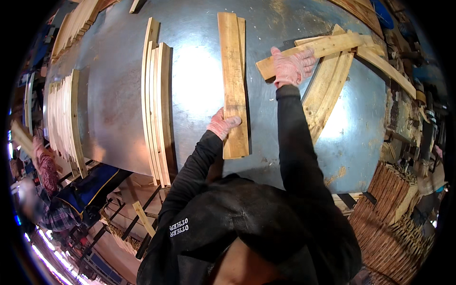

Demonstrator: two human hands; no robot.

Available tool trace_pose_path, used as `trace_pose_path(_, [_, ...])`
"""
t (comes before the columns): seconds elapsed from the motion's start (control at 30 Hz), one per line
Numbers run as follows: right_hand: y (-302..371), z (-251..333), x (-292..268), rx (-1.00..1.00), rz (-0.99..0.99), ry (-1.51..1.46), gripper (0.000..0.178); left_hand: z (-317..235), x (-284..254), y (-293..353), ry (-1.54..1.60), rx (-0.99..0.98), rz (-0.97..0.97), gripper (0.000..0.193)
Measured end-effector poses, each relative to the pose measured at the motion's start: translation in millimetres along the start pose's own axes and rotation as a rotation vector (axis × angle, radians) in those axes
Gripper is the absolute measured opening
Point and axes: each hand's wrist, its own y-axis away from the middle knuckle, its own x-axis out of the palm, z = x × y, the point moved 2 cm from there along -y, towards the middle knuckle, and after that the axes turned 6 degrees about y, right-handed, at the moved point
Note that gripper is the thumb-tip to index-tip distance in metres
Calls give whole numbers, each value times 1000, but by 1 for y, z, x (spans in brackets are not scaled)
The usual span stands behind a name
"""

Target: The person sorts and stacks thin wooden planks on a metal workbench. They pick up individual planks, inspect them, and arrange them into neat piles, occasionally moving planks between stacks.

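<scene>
Two wooden boards [232, 85] lie lengthwise in front of me on the metal table, one partly over the other. My left hand [223, 124], in a pinkish glove, is closed on their left edge near the close end, its thumb across the top. Farther out to the right, my right hand [292, 66], gloved alike, rests on the near end of a slanted plank [327, 46]. Its fingers are stretched out over the wood and the thumb stands apart. That plank crosses over several other planks [327, 90], which lie at different angles.
The metal table [114, 95] bears a row of upright-edged boards [156, 109] to my left and a longer row [64, 116] beyond it. Strips [78, 23] lie at the far left. A big stack of wood [384, 209] stands lower right. Another person [47, 190] is at the left.
</scene>
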Motion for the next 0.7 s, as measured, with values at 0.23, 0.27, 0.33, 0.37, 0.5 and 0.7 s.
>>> trace_pose_path(0.23, [14, -52, 11, 47, 439, -1023, 85, -12, -5, -4, -70, -76, -17, 47])
trace_pose_path(0.27, [31, -60, 6, -49, 463, -1057, 77, -11, -6, -4, -125, -69, -50, 48])
trace_pose_path(0.33, [79, -68, -20, -254, 542, -788, 72, -5, -9, -9, -101, -21, -74, 51])
trace_pose_path(0.37, [102, -67, -41, -363, 587, -635, 71, 0, -10, -10, -26, 20, -71, 53])
trace_pose_path(0.5, [152, -72, -69, -585, 708, -296, 71, -13, 11, -3, 3, 2, -100, 60])
trace_pose_path(0.7, [109, -85, -49, -593, 415, -295, 81, -24, 0, 8, -47, 0, -216, 50])
